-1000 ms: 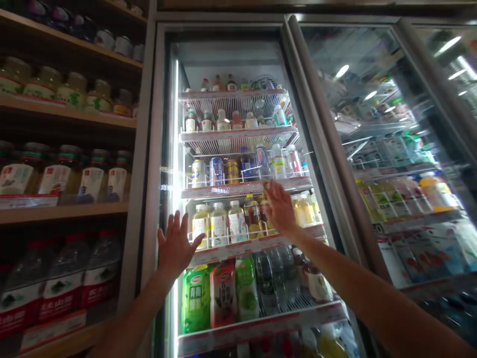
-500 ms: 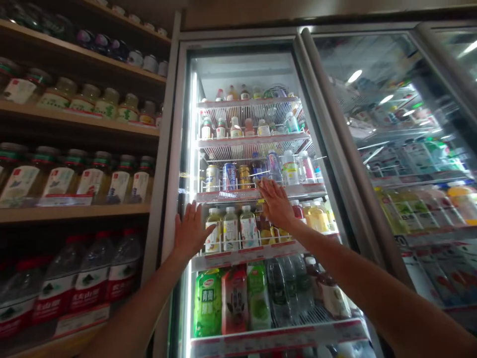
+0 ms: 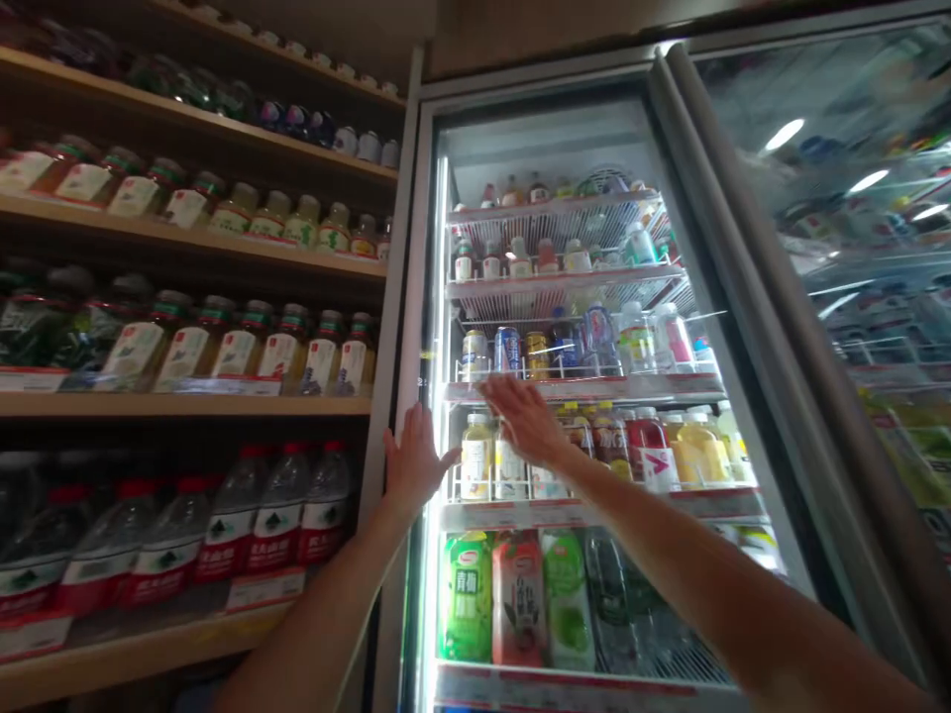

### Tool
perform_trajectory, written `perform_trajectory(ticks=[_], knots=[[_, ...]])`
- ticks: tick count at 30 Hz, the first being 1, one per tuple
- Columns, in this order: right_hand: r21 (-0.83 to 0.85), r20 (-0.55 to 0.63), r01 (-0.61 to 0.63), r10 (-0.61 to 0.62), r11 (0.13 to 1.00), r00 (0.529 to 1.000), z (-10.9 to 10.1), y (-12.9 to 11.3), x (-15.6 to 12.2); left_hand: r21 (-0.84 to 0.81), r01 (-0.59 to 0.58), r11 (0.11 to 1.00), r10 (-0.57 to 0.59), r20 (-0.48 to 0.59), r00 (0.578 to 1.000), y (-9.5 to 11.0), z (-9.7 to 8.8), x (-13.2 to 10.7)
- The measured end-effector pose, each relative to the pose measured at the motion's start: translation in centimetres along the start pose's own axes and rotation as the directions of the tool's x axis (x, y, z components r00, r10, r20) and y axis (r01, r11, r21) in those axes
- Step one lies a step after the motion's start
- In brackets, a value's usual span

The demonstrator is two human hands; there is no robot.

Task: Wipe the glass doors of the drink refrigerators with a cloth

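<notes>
My left hand (image 3: 417, 460) is raised with fingers spread at the left frame of a lit drinks fridge (image 3: 546, 287); whether it touches the glass I cannot tell. My right hand (image 3: 526, 418), fingers stretched out, is in front of the shelf of bottles and holds nothing. Behind it stand a pale-yellow bottle (image 3: 475, 460) and a white-labelled bottle (image 3: 510, 473), partly covered by the hand. Above are a blue can (image 3: 507, 350) and a gold can (image 3: 536, 356). Below stand a green drink bottle (image 3: 467, 599) and a red one (image 3: 518, 604).
Wooden shelves (image 3: 223, 404) on the left carry rows of jars and juice bottles, with red-capped water bottles (image 3: 274, 515) lower down. A thick metal door frame (image 3: 758, 327) rises at the right, beside another glass-fronted fridge (image 3: 839, 198) with reflections.
The view has swung left, so more of the wooden shelves shows. My right hand has moved left across the bottles, closer to my left hand, which stays by the fridge's left edge.
</notes>
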State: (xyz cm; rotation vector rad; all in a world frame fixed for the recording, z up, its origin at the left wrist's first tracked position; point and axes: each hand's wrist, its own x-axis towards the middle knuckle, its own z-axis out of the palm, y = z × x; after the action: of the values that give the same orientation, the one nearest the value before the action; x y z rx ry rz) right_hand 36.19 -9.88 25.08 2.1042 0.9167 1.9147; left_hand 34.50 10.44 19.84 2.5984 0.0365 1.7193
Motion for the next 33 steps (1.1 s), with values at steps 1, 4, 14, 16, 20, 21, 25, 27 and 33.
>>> perform_trajectory(ticks=[1,4,14,16,20,21,25,27,33], knots=[[0.003,-0.038,-0.123,0.123,0.992,0.992,-0.2,0.4,0.8,-0.003,0.001,1.000,-0.001,0.008,1.000,-0.3,0.1,-0.3],[0.043,-0.089,-0.406,0.408,0.913,0.909,-0.6,1.2,3.6,-0.010,-0.020,1.000,0.020,0.036,0.999,-0.7,0.3,-1.1],[0.046,0.160,0.014,-0.022,0.999,0.987,1.0,-6.0,8.8,-0.026,0.042,0.999,-0.044,-0.077,0.996,-6.1,-1.0,-2.4],[0.074,0.192,-0.002,-0.012,0.997,0.981,1.3,-6.8,7.7,-0.036,0.064,0.997,-0.068,-0.111,0.991,-7.1,-1.0,-2.4],[0.237,0.241,0.405,-0.458,0.883,0.856,2.2,-8.9,0.9,-0.023,0.000,1.000,-0.003,-0.120,0.993,-7.7,-0.8,-2.9],[0.270,0.244,0.499,-0.559,0.824,0.792,2.2,-8.7,-0.4,-0.017,-0.019,1.000,0.017,-0.098,0.995,-7.5,-0.9,-3.0],[0.113,0.211,0.361,-0.377,0.926,0.902,0.6,-4.1,0.5,-0.015,-0.054,0.998,0.053,-0.020,0.998,-5.9,-1.2,-2.8],[-0.013,0.144,0.088,-0.085,0.996,0.986,-0.4,-1.8,2.2,-0.026,-0.057,0.998,0.056,-0.023,0.998,-4.8,-1.3,-2.5],[0.060,0.223,0.429,-0.431,0.901,0.874,-0.8,-0.8,-0.2,-0.068,-0.116,0.991,0.112,-0.065,0.992,-2.9,-0.7,-2.0]])
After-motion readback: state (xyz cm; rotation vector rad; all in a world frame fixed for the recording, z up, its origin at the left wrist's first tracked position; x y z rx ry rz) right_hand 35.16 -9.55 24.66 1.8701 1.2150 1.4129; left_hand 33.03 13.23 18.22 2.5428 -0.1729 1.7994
